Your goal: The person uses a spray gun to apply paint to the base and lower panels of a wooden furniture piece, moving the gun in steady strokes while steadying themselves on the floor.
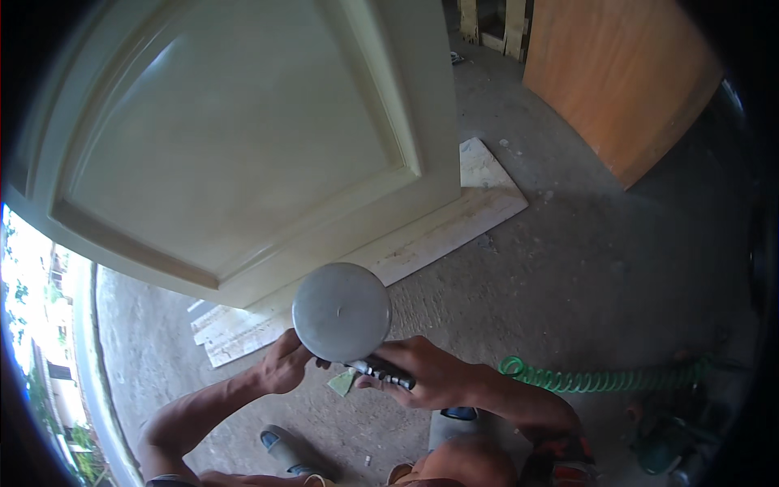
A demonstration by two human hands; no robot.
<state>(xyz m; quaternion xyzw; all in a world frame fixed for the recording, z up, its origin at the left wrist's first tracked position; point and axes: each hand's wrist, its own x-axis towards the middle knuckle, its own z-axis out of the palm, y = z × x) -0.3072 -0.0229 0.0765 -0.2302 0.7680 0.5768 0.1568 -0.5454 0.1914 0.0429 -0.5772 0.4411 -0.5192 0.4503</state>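
A spray gun (385,372) with a round, pale grey cup (341,312) on top is held in front of my body. My right hand (430,373) is closed around its handle, just right of the cup. At the cup's lower left, my left hand (286,363) has its fingers curled in against the gun's front; the cup partly hides the fingertips. Beyond the gun stands a large cream panelled door (235,146), with a raised moulding around its inset panel.
Whitish boards (454,231) lie under the door's lower edge. A green coiled hose (600,380) stretches across the floor at right, near a dark green object (656,446). An orange-brown wooden panel (625,81) stands at the far right. A pale green scrap (342,383) lies near my feet.
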